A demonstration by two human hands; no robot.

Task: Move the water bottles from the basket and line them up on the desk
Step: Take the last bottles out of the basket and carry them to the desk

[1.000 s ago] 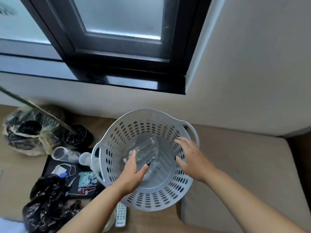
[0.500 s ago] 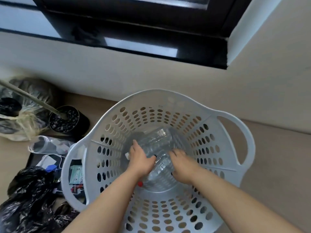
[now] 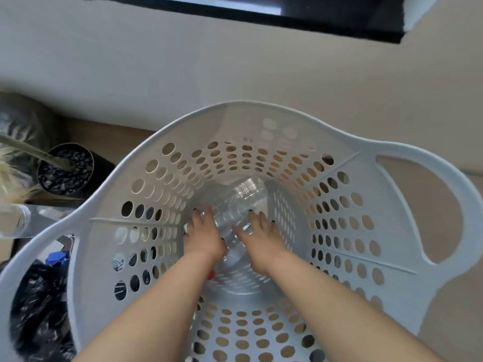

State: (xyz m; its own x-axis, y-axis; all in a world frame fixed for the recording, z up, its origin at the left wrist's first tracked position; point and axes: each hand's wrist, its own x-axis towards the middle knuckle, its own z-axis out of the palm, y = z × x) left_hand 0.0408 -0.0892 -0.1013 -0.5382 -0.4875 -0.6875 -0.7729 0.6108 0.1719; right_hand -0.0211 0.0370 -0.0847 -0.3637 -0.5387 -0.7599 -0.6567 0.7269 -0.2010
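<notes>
Clear plastic bottles (image 3: 235, 205) lie at the bottom of the basket (image 3: 423, 158), none yet on the bench. Both hands have gone deeper in since a second ago: the left hand (image 3: 202, 236) and right hand (image 3: 261, 237) now rest on the bottles, whether gripping I cannot tell. A lift looks imminent.
</notes>
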